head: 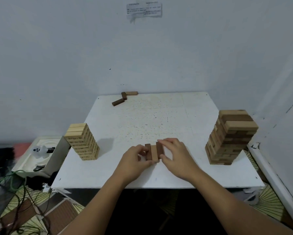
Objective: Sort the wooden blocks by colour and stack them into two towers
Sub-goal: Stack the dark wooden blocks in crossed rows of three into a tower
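Item: three wooden blocks (153, 152), two dark and one pale, side by side at table (159, 116) front centre. My left hand (134, 161) and right hand (174, 155) pinch them from both sides. I judge them light, rigid, smooth-faced; best gripped across the long flanks.

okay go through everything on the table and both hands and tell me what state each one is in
light tower: upright, all pale blocks, left edge of the table.
mixed tower: upright, dark and pale blocks together.
three side-by-side blocks: lying on the table, held between both hands.
loose blocks: scattered at the far edge.
left hand: gripping the dark block.
right hand: gripping the other dark block.
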The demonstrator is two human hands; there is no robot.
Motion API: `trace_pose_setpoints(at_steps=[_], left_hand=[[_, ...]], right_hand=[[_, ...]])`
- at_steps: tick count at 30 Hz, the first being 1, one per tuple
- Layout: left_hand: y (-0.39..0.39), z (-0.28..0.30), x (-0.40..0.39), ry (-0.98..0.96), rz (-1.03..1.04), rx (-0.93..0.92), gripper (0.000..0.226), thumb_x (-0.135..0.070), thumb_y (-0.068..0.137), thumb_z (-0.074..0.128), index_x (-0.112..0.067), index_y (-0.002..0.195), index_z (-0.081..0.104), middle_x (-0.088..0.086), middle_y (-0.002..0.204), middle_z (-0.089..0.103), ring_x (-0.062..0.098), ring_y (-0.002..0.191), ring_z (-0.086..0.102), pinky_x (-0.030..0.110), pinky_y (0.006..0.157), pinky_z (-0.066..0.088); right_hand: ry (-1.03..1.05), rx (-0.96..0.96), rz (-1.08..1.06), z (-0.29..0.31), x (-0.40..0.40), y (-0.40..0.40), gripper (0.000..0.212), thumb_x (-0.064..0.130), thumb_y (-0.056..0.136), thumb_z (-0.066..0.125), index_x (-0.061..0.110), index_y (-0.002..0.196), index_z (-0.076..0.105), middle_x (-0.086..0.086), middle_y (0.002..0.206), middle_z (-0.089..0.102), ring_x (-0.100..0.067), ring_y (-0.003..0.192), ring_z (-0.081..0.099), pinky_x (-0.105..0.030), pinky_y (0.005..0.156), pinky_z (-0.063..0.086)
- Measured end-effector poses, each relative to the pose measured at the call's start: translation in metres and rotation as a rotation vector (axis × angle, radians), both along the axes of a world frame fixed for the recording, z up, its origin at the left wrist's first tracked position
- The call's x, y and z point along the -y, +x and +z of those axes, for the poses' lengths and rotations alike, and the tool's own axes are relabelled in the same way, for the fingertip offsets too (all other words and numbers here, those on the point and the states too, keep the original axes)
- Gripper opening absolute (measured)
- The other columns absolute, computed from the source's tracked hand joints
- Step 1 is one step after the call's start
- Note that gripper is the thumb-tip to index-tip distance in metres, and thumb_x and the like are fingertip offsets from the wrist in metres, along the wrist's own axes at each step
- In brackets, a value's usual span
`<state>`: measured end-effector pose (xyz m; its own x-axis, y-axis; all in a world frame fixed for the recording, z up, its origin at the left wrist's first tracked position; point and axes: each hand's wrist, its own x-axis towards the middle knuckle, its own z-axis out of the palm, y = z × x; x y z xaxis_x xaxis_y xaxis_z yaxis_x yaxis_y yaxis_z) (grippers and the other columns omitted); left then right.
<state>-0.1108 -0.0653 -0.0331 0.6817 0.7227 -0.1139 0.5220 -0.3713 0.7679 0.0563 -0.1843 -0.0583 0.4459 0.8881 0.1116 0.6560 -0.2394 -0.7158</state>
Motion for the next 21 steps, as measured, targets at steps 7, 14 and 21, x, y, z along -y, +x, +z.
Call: trace_pose_setpoints(at_steps=[7, 14, 21], left_hand=[[0.002, -0.007, -0.002, -0.075, 0.053, 0.075, 0.068, -0.037, 0.071, 0.093, -0.043, 0.133, 0.065, -0.012, 0.109, 0.060, 0.005, 0.090, 0.056, 0.016, 0.078, 0.040], [0.002, -0.017, 0.000, -0.055, 0.097, 0.122, 0.059, -0.031, 0.079, 0.088, -0.040, 0.133, 0.067, -0.013, 0.106, 0.060, 0.004, 0.089, 0.055, 0.012, 0.078, 0.040], [0.002, -0.020, -0.001, -0.062, 0.099, 0.151, 0.055, -0.027, 0.082, 0.086, -0.044, 0.130, 0.066, -0.010, 0.107, 0.060, 0.006, 0.091, 0.055, 0.011, 0.079, 0.039]], right_hand=[[-0.169, -0.009, 0.062, -0.001, 0.002, 0.018, 0.066, 0.028, 0.099, 0.054, 0.034, 0.160, 0.030, 0.014, 0.160, 0.036, -0.011, 0.147, 0.020, -0.031, 0.120, 0.018], [-0.102, 0.063, 0.052, -0.008, 0.003, 0.016, 0.061, 0.030, 0.096, 0.060, 0.030, 0.154, 0.041, 0.013, 0.153, 0.043, -0.014, 0.141, 0.028, -0.034, 0.120, 0.024], [-0.080, 0.037, 0.023, -0.009, 0.004, 0.013, 0.061, 0.037, 0.097, 0.057, 0.029, 0.155, 0.037, 0.010, 0.152, 0.039, -0.015, 0.141, 0.025, -0.029, 0.117, 0.021]])
